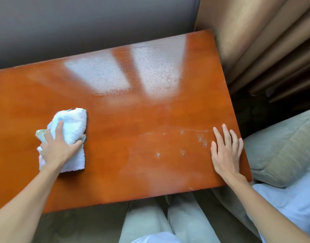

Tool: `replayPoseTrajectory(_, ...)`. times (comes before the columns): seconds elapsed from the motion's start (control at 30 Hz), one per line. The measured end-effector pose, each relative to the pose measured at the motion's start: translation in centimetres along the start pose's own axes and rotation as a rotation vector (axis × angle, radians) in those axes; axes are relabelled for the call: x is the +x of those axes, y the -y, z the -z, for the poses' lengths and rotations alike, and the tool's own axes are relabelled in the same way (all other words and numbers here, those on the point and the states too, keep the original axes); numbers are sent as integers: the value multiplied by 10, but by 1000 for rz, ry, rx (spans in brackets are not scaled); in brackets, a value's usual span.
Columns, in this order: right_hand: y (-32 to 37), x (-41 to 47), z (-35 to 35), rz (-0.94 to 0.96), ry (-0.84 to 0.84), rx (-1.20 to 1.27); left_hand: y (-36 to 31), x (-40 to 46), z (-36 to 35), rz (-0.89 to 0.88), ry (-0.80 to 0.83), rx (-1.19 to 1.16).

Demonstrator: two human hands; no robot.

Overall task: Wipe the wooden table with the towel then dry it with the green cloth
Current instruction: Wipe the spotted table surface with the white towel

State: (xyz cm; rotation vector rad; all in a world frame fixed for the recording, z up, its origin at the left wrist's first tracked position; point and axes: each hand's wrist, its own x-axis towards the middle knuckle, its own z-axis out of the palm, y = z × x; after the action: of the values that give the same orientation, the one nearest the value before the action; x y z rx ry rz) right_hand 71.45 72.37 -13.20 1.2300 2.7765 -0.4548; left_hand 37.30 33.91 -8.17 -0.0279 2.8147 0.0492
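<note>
My left hand [58, 151] pressed flat on the towel [70, 130] near the table's [115, 120] left edge, right hand [224, 155] open, empty, flat by the right edge, droplets [182, 142] between.

The wooden table [126, 120] has a glossy, smooth orange-brown varnish that mirrors window light toward 12 o'clock and carries small foamy wet spots [182, 142] toward 3 o'clock, while the white towel [70, 135] is nubby terry cloth and the curtain [259, 41] a faintly ribbed, sheeny tan fabric.
</note>
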Motion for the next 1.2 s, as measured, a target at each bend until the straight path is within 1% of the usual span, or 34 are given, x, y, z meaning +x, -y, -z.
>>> replayPoseTrajectory(0.07, 1, 0, -5, -5, -10, -18, -23, -16, -12, 62, -44, -26)
replayPoseTrajectory(0.13, 2, 0, -8, -10, -22, -39, -50, -39, -25, 48, -68, -41)
replayPoseTrajectory(0.3, -1, 0, -11, 3, -52, -50, -124, -117, -57, -201, -128, 33)
replayPoseTrajectory(0.47, 1, 0, -8, 8, -56, -39, -207, -168, -75, -260, -35, 65)
replayPoseTrajectory(0.6, 1, -1, -8, 11, -54, -34, -258, -181, -84, -403, -24, 103)
replayPoseTrajectory(0.7, 2, 0, -6, 20, -66, -31, -298, -190, -86, -502, 25, 103)
replayPoseTrajectory(0.73, 2, 0, -6, 22, -74, -21, -311, -196, -86, -567, 46, 106)
replayPoseTrajectory(0.8, 1, 0, -6, 11, -97, 37, -330, -208, -87, -755, 87, 137)
replayPoseTrajectory(0.87, -3, -1, -5, -21, -100, 145, -340, -214, -89, -929, 98, 173)
replayPoseTrajectory(0.9, -7, -2, -4, -23, -87, 186, -339, -213, -89, -980, 104, 172)
replayPoseTrajectory(0.97, -18, -8, -1, 18, -74, 211, -327, -204, -87, -1047, 110, 132)
replayPoseTrajectory(1.07, -33, -15, 4, 69, -108, 255, -294, -179, -79, -1161, 102, 91)
replayPoseTrajectory(1.13, -42, -17, 6, 29, -121, 293, -266, -163, -74, -1171, 108, 51)
replayPoseTrajectory(1.2, -47, -19, 5, -64, -118, 301, -231, -151, -73, -1094, 66, -38)
